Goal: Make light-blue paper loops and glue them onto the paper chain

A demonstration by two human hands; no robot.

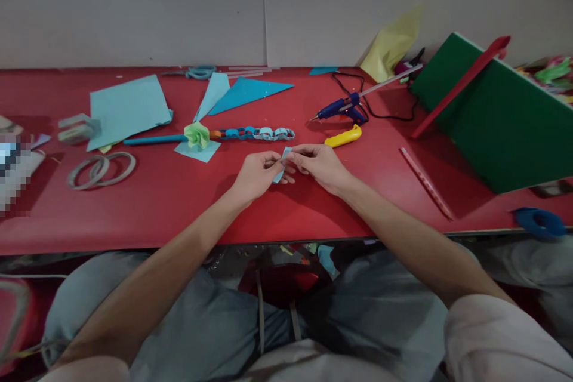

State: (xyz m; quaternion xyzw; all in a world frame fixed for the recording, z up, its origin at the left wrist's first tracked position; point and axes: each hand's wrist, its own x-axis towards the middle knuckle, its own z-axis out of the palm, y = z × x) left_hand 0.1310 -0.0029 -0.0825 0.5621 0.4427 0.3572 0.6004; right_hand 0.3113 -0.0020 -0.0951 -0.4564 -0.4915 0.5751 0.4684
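Observation:
A short light-blue paper strip (279,175) is pinched between both hands above the red table. My left hand (256,175) grips its lower part, fingers closed. At its upper end, the fingertips of my right hand (323,166) press on the paper. Just beyond the hands lies a paper chain (268,133) of blue and white links, joined to a blue stick (156,139) with a green paper flower (197,135). A yellow utility knife (344,136) rests close to my right hand. Behind it stands a blue glue gun (342,108) with a clear glue stick in it.
Light-blue paper sheets (128,104), tape rings (120,168) and scissors (201,72) lie to the left and back. On the right are a pencil (425,182), a leaning green board (501,125) with a red strip, and a blue tape roll (539,222) near the edge.

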